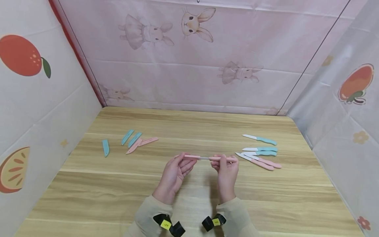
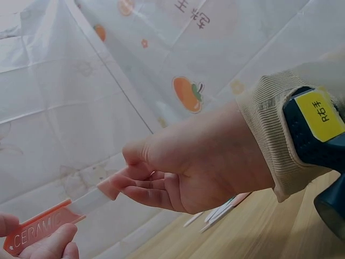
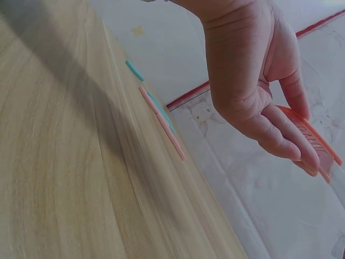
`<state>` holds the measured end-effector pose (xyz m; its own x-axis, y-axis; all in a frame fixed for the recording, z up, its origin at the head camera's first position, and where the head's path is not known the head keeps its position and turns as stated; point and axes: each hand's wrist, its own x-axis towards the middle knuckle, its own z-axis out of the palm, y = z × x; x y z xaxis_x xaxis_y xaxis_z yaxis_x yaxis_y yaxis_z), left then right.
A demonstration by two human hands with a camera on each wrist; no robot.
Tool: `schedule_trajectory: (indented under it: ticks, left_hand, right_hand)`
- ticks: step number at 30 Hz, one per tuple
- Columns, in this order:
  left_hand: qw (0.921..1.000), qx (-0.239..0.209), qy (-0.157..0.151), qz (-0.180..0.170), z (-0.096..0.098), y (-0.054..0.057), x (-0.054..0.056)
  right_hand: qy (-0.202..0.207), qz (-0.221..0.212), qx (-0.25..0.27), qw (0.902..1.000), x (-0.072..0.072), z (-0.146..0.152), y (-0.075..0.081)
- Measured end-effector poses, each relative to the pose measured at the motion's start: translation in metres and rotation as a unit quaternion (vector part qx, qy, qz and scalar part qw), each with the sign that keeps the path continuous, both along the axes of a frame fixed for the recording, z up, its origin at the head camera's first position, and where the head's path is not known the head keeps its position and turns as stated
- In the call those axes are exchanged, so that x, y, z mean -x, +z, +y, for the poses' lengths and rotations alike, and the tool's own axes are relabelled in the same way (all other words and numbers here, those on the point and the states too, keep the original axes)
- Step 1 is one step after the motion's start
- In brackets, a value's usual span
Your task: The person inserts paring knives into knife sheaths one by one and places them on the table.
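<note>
My left hand (image 1: 173, 174) pinches a pink knife sheath (image 1: 191, 157) between thumb and fingers, above the table. Raised letters reading CERAMIC show on this sheath (image 2: 40, 232) in the left wrist view. The right hand (image 1: 227, 174) holds the pink handle (image 1: 220, 159) of a knife, in line with the sheath. Between handle and sheath a short stretch of white blade (image 2: 89, 202) shows; the rest of it, with the tip, is hidden at the sheath. In the right wrist view, the left hand's fingers (image 3: 285, 140) cover part of the sheath.
At right on the wooden table (image 1: 189, 128) lie several bare knives, with blue handles (image 1: 266, 141) and pink handles (image 1: 262, 164). Loose sheaths, blue (image 1: 105, 148) and pink (image 1: 149, 141), lie at left. Printed cloth walls (image 1: 189, 89) stand along the back and sides.
</note>
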<state>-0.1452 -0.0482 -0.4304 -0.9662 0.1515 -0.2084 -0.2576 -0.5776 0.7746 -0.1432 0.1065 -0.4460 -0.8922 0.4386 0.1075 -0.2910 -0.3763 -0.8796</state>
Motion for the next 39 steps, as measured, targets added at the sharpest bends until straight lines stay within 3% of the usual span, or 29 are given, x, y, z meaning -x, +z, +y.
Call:
schedule_trajectory:
  ticks: [5, 9, 12, 16, 39]
  left_hand:
    - [1.0, 0.0, 0.002, -0.003, 0.001, 0.0, 0.0]
    - [1.0, 0.003, 0.002, -0.006, 0.001, 0.0, -0.001]
    - [1.0, 0.003, 0.003, -0.006, 0.001, 0.0, -0.001]
    - [1.0, 0.0, 0.005, -0.004, 0.002, 0.0, -0.001]
    - [0.9999, 0.003, 0.004, -0.012, 0.004, 0.001, -0.002]
  right_hand:
    - [0.002, 0.031, 0.002, 0.9995, 0.001, 0.0, -0.006]
    - [0.006, 0.066, -0.004, 0.9978, 0.013, 0.007, -0.035]
    - [-0.001, 0.053, -0.012, 0.9985, 0.024, 0.013, -0.059]
    - [-0.009, 0.036, -0.004, 0.9993, 0.03, 0.014, -0.07]
    - [-0.01, 0.034, 0.013, 0.9993, 0.033, 0.012, -0.074]
